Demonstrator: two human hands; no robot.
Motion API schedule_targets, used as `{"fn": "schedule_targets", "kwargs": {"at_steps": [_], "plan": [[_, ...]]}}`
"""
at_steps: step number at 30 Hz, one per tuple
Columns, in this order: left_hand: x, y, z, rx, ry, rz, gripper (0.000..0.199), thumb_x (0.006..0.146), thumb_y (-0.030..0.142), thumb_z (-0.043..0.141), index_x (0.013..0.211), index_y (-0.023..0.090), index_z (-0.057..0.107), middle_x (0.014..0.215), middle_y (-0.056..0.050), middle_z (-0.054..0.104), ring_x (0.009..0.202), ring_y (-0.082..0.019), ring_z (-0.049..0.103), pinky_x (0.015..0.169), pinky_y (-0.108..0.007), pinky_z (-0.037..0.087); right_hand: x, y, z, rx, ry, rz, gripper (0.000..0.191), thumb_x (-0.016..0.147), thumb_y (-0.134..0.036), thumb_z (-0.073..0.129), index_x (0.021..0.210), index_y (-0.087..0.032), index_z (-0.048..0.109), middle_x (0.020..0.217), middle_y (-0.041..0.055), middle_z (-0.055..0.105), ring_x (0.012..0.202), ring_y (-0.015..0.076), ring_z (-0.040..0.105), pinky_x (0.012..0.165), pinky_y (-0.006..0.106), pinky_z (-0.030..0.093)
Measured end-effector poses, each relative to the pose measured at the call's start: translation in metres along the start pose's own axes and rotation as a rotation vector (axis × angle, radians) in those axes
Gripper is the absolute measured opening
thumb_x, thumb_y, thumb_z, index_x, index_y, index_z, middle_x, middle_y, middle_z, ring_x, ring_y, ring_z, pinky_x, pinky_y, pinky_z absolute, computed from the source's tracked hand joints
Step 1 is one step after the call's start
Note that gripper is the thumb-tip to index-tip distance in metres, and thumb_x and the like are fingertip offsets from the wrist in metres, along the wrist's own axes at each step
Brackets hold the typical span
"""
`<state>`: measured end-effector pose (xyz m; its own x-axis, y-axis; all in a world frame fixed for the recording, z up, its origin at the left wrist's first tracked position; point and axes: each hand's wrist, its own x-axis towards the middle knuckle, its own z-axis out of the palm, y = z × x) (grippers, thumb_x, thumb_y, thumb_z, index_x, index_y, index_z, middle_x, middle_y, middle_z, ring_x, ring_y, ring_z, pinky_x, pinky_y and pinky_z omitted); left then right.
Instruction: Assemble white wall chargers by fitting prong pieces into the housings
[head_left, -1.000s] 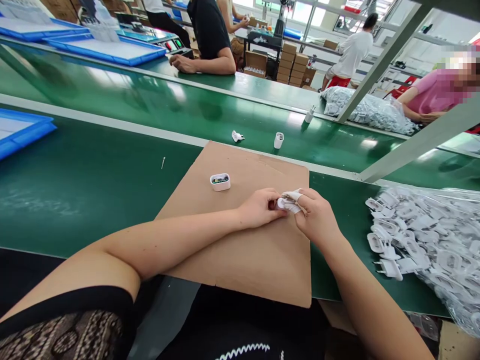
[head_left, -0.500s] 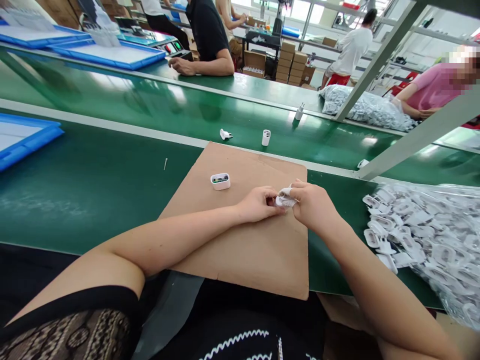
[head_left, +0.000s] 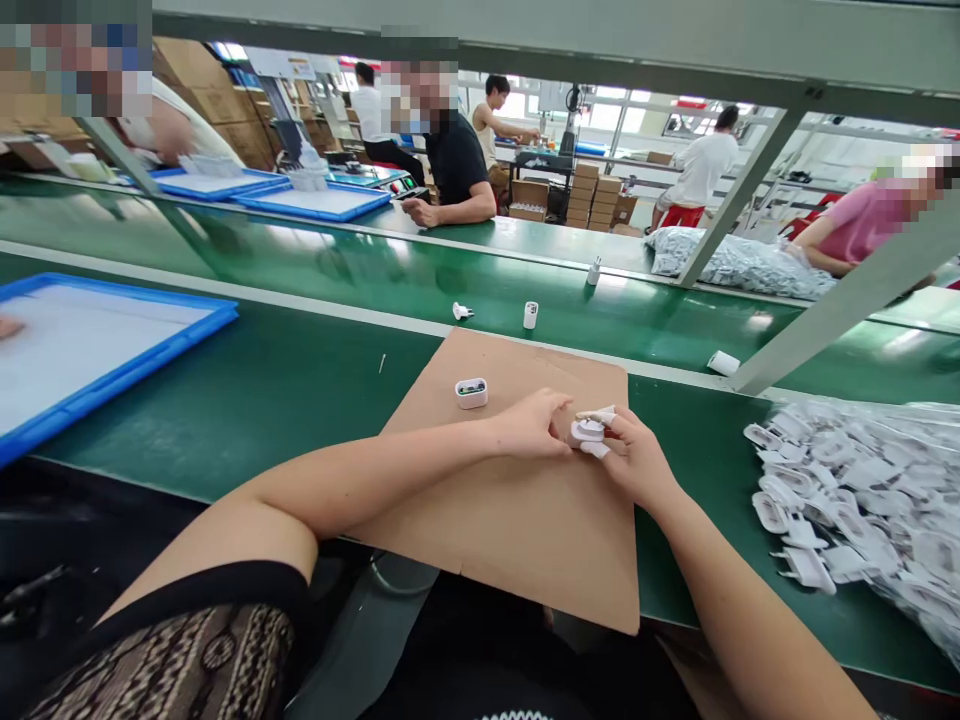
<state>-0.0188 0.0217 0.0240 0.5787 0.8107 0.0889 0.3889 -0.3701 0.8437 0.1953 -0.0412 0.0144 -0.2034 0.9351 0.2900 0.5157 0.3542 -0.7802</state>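
My right hand (head_left: 636, 452), with white finger covers on its fingertips, pinches a white plastic charger piece (head_left: 587, 431) over the cardboard sheet (head_left: 540, 540). Close by on its left is my left hand (head_left: 534, 424), fingers curved and apart; whether its thumb touches the piece is hard to tell. A white oval charger housing (head_left: 472, 393) stands on the cardboard behind my left forearm, its open top showing a green circuit board. Beyond the sheet, a white plug part (head_left: 463, 312) and a small white charger housing (head_left: 531, 315) rest on the green surface.
A clear bag of white plug covers (head_left: 862, 500) spreads at the right. Blue-rimmed trays (head_left: 120, 410) lie at left, one with another person's fingers over it. A slanted metal post (head_left: 780, 340) rises at right. Co-workers sit across the green line.
The view has tilted up and shifted left. My left fingers have spread from around the white charger piece, while my right hand keeps hold of it.
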Motion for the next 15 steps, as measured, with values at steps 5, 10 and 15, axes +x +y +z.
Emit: {"fn": "schedule_targets", "kwargs": {"at_steps": [5, 10, 15], "plan": [[0.042, -0.038, -0.109, 0.325, 0.345, -0.101, 0.042, 0.085, 0.029, 0.064, 0.126, 0.025, 0.072, 0.121, -0.004, 0.073, 0.096, -0.022, 0.068, 0.089, -0.033, 0.057, 0.030, 0.021, -0.015, 0.014, 0.174, 0.172, 0.037, 0.074, -0.031, 0.071, 0.110, -0.025, 0.077, 0.107, 0.0076, 0.071, 0.084, 0.0230, 0.070, 0.078, 0.038, 0.061], [0.084, -0.116, -0.200, 0.556, 0.459, -0.413, 0.066, 0.078, 0.030, 0.071, 0.142, 0.014, 0.062, 0.149, -0.020, 0.056, 0.140, -0.038, 0.048, 0.119, -0.049, 0.037, 0.117, 0.054, -0.035, -0.246, 0.291, 0.284, 0.044, 0.066, -0.022, 0.066, 0.109, -0.018, 0.076, 0.099, 0.0102, 0.074, 0.083, 0.0261, 0.071, 0.079, 0.038, 0.059], [0.090, -0.159, -0.220, 0.511, 0.489, -0.438, 0.054, 0.077, 0.035, 0.074, 0.127, 0.016, 0.071, 0.131, -0.018, 0.066, 0.131, -0.037, 0.054, 0.114, -0.049, 0.042, 0.189, 0.079, -0.038, -0.382, 0.387, 0.295, 0.050, 0.068, -0.019, 0.060, 0.116, -0.010, 0.072, 0.117, 0.0179, 0.070, 0.094, 0.0301, 0.070, 0.094, 0.045, 0.054]]}}
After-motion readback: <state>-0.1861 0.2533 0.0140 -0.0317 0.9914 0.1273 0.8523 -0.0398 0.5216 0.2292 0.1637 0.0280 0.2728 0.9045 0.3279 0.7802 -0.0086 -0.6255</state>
